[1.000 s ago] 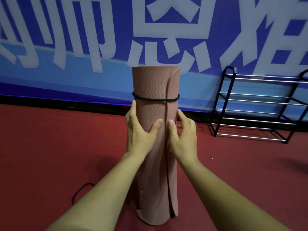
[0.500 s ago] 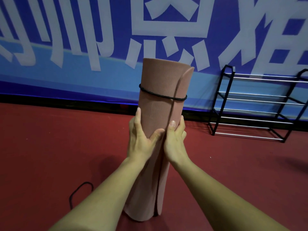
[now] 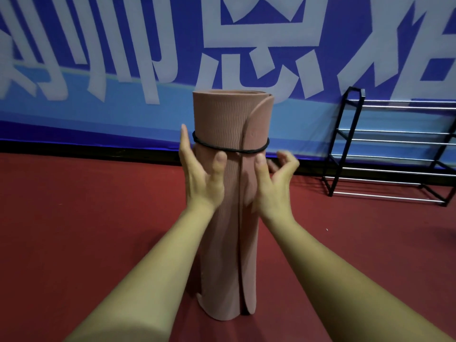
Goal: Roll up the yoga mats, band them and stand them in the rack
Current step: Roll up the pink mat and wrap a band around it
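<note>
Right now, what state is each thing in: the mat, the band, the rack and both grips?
yoga mat: rolled, standing upright on the red floor.
black band: looped round the mat's upper part.
left grip: holds the mat's left side, thumb on the front.
right grip: thumb touches the mat; fingers curled off it, blurred.
rack: upright, off to the right, apart from the mat.

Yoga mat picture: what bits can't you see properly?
Head view:
rolled mat back and band back: hidden by the mat.
left hand far fingers: behind the mat.
right hand fingers: blurred.
rack: cut off by right edge.
</note>
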